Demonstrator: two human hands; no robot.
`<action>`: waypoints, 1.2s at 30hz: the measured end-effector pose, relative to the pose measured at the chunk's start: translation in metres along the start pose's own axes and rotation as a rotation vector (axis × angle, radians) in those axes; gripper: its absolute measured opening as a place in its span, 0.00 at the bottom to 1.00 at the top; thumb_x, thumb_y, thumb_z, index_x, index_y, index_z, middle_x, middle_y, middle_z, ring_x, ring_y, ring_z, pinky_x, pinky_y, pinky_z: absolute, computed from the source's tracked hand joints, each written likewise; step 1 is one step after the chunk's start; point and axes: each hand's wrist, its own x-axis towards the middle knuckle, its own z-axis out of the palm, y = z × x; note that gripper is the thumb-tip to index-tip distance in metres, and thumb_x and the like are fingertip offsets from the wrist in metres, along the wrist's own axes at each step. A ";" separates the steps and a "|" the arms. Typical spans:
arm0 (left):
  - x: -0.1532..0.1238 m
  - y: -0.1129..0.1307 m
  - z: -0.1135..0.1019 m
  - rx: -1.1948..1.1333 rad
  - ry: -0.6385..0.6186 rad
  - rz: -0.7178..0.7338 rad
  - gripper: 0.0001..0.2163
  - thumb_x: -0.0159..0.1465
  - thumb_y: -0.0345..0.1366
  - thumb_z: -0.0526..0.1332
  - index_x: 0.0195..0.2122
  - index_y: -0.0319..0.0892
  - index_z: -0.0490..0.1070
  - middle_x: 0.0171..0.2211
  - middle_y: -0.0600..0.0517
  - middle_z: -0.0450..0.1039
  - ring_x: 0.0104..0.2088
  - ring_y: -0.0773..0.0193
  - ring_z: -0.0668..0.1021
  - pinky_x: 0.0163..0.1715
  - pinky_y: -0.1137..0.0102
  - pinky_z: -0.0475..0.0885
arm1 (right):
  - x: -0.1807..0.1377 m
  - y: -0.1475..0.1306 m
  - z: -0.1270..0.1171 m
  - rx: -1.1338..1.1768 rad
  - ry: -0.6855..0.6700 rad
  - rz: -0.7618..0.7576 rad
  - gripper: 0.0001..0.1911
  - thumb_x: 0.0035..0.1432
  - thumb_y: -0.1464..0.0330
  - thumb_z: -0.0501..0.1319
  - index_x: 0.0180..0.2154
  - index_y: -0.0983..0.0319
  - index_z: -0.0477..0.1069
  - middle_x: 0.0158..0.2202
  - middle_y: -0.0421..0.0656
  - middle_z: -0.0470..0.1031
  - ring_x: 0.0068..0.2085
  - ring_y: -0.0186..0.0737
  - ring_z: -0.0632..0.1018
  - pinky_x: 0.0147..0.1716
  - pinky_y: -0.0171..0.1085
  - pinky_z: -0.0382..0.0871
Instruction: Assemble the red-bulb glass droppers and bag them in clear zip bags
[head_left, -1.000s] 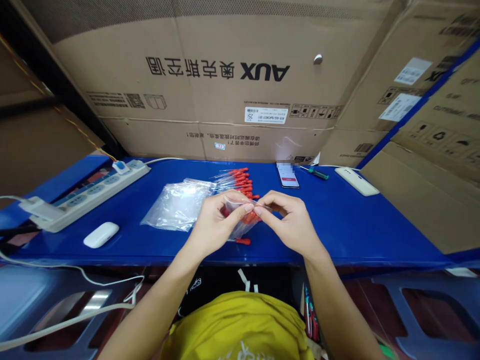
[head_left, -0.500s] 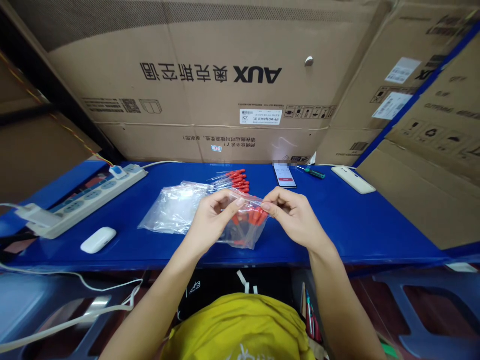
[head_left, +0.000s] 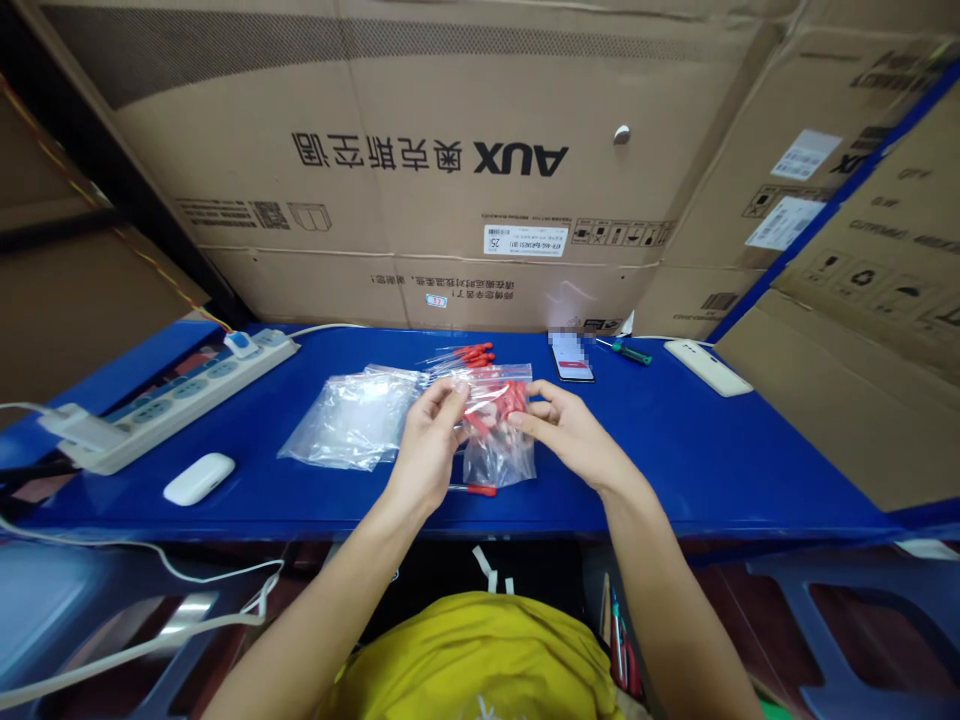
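Between my two hands is a clear zip-lock bag (head_left: 501,462) with several red-tipped pieces inside, which look like glass droppers with red rubber bulbs. My left hand (head_left: 433,432) pinches its left side, thumb in front. From the right, my right hand (head_left: 568,428) grips the other side near the red ends. Behind the bag lies a pile of red-bulbed droppers (head_left: 474,354), partly covered by it. One single dropper (head_left: 476,490) rests on the table just below the bag. To the left of my left hand is a stack of clear plastic bags (head_left: 341,420).
On the blue table (head_left: 697,460) lie a phone (head_left: 571,358), a green-handled screwdriver (head_left: 630,352), a cream phone-like slab (head_left: 709,367) and a white earbud case (head_left: 199,479). A power strip (head_left: 187,398) runs along the left. Cardboard boxes (head_left: 420,210) stand behind.
My fingers have moved from the bag's top edge down to its sides. The bag now hangs more upright, its zip edge showing. The lone dropper below it has come into plain view.
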 end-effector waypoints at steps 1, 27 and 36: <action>0.000 0.001 -0.001 0.003 -0.007 0.000 0.17 0.64 0.50 0.70 0.45 0.45 0.72 0.44 0.50 0.79 0.39 0.63 0.83 0.40 0.68 0.80 | 0.001 0.001 -0.002 -0.006 0.021 -0.002 0.23 0.58 0.52 0.74 0.45 0.59 0.73 0.33 0.40 0.83 0.32 0.38 0.80 0.34 0.36 0.73; 0.045 0.052 -0.117 1.432 0.028 0.364 0.18 0.70 0.53 0.59 0.46 0.45 0.80 0.46 0.45 0.82 0.42 0.50 0.81 0.45 0.61 0.73 | -0.003 0.010 -0.073 -1.027 0.575 -0.018 0.11 0.64 0.58 0.66 0.43 0.58 0.79 0.39 0.47 0.84 0.40 0.50 0.82 0.39 0.43 0.68; 0.057 0.041 -0.153 1.633 0.257 -0.024 0.35 0.62 0.63 0.63 0.63 0.45 0.72 0.58 0.34 0.71 0.58 0.29 0.74 0.54 0.45 0.72 | 0.001 0.005 -0.003 -0.902 -0.091 -0.157 0.05 0.66 0.66 0.69 0.37 0.58 0.74 0.40 0.40 0.81 0.38 0.40 0.78 0.38 0.38 0.65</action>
